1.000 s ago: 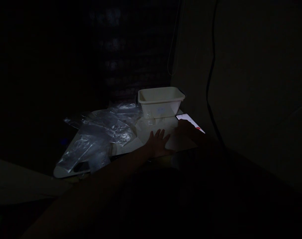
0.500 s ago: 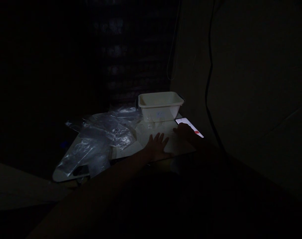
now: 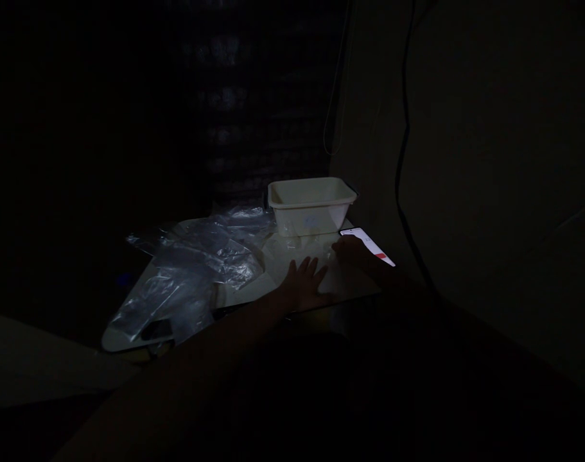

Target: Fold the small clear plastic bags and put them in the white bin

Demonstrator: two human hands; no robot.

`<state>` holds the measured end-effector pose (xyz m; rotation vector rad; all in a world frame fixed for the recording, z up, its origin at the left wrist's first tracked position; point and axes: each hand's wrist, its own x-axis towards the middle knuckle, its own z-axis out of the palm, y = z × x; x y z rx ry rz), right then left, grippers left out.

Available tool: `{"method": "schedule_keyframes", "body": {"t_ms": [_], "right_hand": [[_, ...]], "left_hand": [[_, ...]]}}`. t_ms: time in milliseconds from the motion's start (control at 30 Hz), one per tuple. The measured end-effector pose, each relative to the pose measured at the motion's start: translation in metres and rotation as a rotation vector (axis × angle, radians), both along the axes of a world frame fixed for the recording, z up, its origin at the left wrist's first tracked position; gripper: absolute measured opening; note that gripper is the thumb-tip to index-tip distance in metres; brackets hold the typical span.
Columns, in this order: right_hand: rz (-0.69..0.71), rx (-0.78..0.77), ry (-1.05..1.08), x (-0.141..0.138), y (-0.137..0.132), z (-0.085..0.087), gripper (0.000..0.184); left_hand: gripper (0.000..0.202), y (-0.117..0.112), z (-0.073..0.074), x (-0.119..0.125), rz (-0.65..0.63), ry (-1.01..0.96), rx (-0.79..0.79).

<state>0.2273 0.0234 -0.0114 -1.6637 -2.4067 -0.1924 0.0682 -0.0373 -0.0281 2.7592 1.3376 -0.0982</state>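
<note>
My left hand [image 3: 305,283] lies flat near the front edge of the small table [image 3: 239,296], its fingers spread apart. A faint sheen of clear plastic [image 3: 299,247] shows on the tabletop just beyond it. My right hand [image 3: 350,249] is a dark shape beside the lit phone [image 3: 376,249], overlapping its left edge in view. Its fingers look drawn together; whatever they hold, if anything, is lost in the dark. Crumpled clear plastic bags [image 3: 200,256] cover the table's left side.
An off-white plastic tub [image 3: 311,218] with dark handles stands at the table's back right. A dark cable [image 3: 404,160] hangs down the wall on the right. The table has a dark cutout [image 3: 157,330] at its left front. Most of the room is very dark.
My right hand has shifted slightly left, off part of the phone screen, and its fingers have come closer together. My left hand has barely moved.
</note>
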Motion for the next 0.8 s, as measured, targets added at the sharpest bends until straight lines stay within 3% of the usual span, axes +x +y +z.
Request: {"method": "schedule_keyframes", "body": {"t_ms": [200,233,333,433,600,700,800], "right_hand": [[-0.168,-0.384,0.879,-0.008,-0.009,0.006,0.006],[-0.158,-0.405,0.944,-0.009,-0.011,0.006,0.004],[-0.107,-0.484,1.137,-0.012,-0.015,0.005,0.018],[-0.085,-0.572,1.239,-0.015,-0.016,0.004,0.02],[-0.124,-0.715,1.269,-0.02,-0.017,0.002,0.016],[-0.136,-0.741,1.297,-0.02,-0.021,0.003,0.017],[-0.13,-0.726,1.309,-0.02,-0.023,0.002,0.017]], "left_hand": [[0.079,-0.001,0.001,0.001,-0.001,-0.031,0.012],[0.078,0.0,0.001,0.001,0.003,-0.047,0.015],[0.059,0.007,0.0,0.002,0.055,-0.165,0.024],[0.04,0.018,0.0,0.001,0.213,-0.339,0.035],[0.044,0.031,0.004,-0.007,0.422,-0.527,0.019],[0.044,0.03,0.007,-0.013,0.367,-0.502,0.115],[0.037,0.024,0.008,-0.016,0.164,-0.352,0.217]]}}
